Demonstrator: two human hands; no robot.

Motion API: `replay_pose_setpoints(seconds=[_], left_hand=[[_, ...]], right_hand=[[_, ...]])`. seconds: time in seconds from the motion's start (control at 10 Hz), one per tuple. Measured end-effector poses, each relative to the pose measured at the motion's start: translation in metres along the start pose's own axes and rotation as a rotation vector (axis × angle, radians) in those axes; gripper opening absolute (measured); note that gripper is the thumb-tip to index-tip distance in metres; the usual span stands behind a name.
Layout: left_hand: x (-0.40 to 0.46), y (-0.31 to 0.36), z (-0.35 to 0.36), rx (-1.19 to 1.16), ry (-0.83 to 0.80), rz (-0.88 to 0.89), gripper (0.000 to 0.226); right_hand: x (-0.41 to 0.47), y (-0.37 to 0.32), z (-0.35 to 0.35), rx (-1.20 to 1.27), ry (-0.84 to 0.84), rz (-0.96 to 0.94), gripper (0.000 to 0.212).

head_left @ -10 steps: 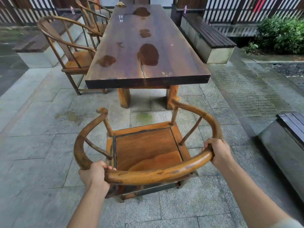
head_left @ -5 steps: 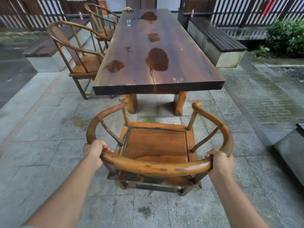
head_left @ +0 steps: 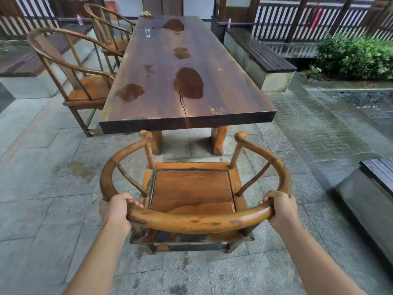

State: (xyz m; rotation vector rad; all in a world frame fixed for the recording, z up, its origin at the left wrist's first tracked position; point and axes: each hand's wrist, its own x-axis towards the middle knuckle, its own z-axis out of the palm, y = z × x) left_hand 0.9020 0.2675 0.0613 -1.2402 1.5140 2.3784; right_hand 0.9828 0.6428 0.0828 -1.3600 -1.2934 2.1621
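Observation:
A wooden armchair (head_left: pixel 192 195) with a curved horseshoe back rail stands on the stone floor, facing the near end of a long dark wooden table (head_left: pixel 187 86). My left hand (head_left: pixel 116 210) grips the back rail at its left bend. My right hand (head_left: pixel 280 209) grips the same rail at its right bend. The chair's arm tips sit just short of the table's end edge. The chair looks square to the table.
Two matching armchairs (head_left: pixel 80 81) stand along the table's left side. A small glass (head_left: pixel 147 32) sits far down the table. A slatted bench (head_left: pixel 257 54) runs along the right; another bench corner (head_left: pixel 374 188) lies near my right. Wet stone paving lies around.
The chair has turned from skewed to square with the table and has come closer to its end. Both hands have kept their grip on the back rail.

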Motion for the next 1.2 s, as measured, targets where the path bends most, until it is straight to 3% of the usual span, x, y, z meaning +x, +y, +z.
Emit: replay_pose_setpoints(seconds=[0.1, 0.2, 0.3, 0.4, 0.5, 0.6, 0.8, 0.9, 1.0, 1.1, 1.2], left_hand=[[-0.007, -0.018, 0.014, -0.037, 0.012, -0.009, 0.018], [-0.001, -0.028, 0.035, -0.090, 0.045, 0.034, 0.030], [-0.002, -0.041, 0.055, -0.109, 0.041, -0.041, 0.032], [0.007, -0.043, 0.066, -0.084, 0.050, -0.028, 0.041], [0.003, -0.039, 0.068, -0.020, 0.063, -0.034, 0.034], [-0.006, -0.031, 0.070, -0.045, 0.122, 0.021, 0.032], [-0.002, -0.023, 0.059, 0.018, 0.152, 0.051, 0.048], [-0.002, -0.022, 0.055, 0.114, 0.145, -0.008, 0.048], [-0.010, -0.013, 0.047, 0.311, 0.083, -0.093, 0.045], [-0.018, 0.002, 0.035, 0.688, 0.071, -0.139, 0.071], [-0.025, 0.025, 0.032, 0.876, 0.140, 0.033, 0.083]], right_hand=[[0.021, -0.012, -0.009, -0.040, -0.051, 0.005, 0.031], [0.052, -0.033, -0.001, -0.084, -0.115, 0.027, 0.026], [0.074, -0.052, 0.007, -0.148, -0.126, 0.060, 0.021], [0.093, -0.055, 0.008, -0.147, -0.138, 0.064, 0.021], [0.097, -0.051, 0.006, -0.111, -0.126, 0.063, 0.025], [0.094, -0.052, 0.007, -0.085, -0.123, 0.043, 0.039], [0.104, -0.050, 0.007, -0.140, -0.115, 0.014, 0.038], [0.112, -0.051, 0.003, -0.331, -0.060, 0.019, 0.043], [0.110, -0.064, 0.003, -0.780, 0.034, 0.011, 0.060], [0.104, -0.073, 0.011, -1.226, 0.099, -0.230, 0.081], [0.077, -0.069, 0.041, -1.397, -0.019, -0.425, 0.083]])
